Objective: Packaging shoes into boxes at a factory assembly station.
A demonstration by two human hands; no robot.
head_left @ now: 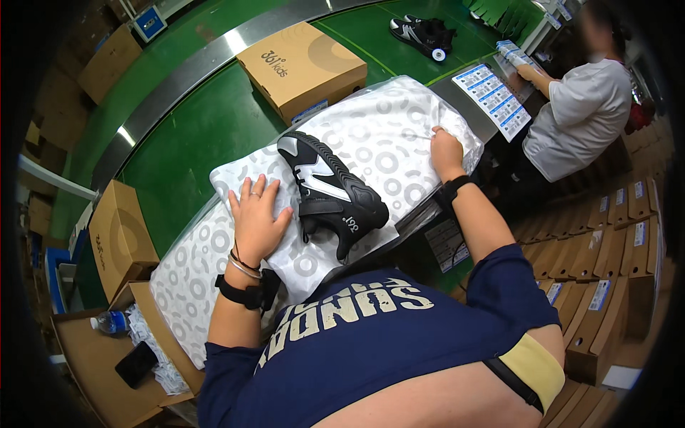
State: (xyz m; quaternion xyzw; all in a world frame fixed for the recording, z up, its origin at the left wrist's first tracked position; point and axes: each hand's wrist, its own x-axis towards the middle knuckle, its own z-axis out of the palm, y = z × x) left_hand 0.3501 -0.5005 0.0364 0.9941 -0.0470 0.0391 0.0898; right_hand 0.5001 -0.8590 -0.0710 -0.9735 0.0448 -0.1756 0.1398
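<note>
Plainly, left hand (259, 220) splayed on grey-printed paper (392, 135); right hand (447, 153) pinching paper; white-lettered black shoe (332, 189) between.

Single head view, wide fisheye: looks down and forward from the wearer's head, close over both hands, left hand (260, 217) left of centre, right hand (447, 155) right of centre. Navy shirt (371, 342) fills lower centre; dark rim rounds corners.
</note>
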